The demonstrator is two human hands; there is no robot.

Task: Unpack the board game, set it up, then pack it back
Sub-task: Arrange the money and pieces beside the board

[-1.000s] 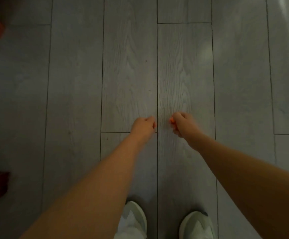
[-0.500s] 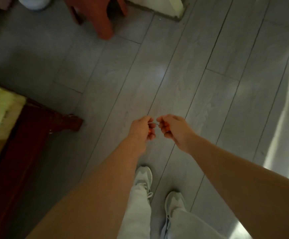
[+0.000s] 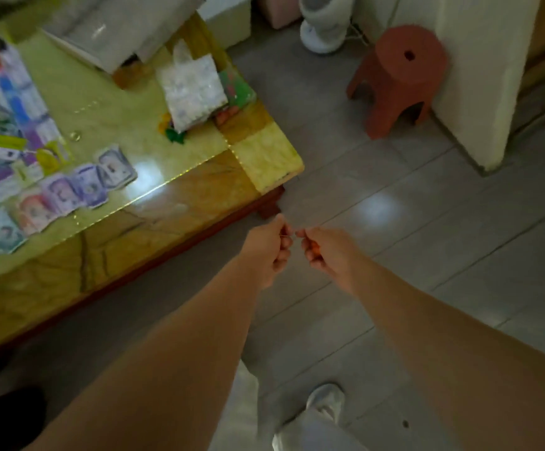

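Several play-money notes (image 3: 85, 187) on the table (image 3: 264, 157), stool (image 3: 398, 76) beyond.

A: Off-task items in view?
B: Red-brown plastic stool (image 3: 401, 70), upright on grey tile floor (image 3: 427, 255), against pale wall corner (image 3: 479, 76).
A: Else?
B: White round appliance base (image 3: 325, 30) beyond stool, pink box (image 3: 279, 8) just beside it. Yellow marble-look bench (image 3: 173, 216) at left.

— What is the person wearing?
— Loose pale grey fabric trousers (image 3: 310, 432) and a white-and-grey soft sneaker (image 3: 327, 398) with a rounded toe.
— And the arms?
— The left forearm (image 3: 167, 353) and right forearm (image 3: 443, 336) are bare along their whole visible length.
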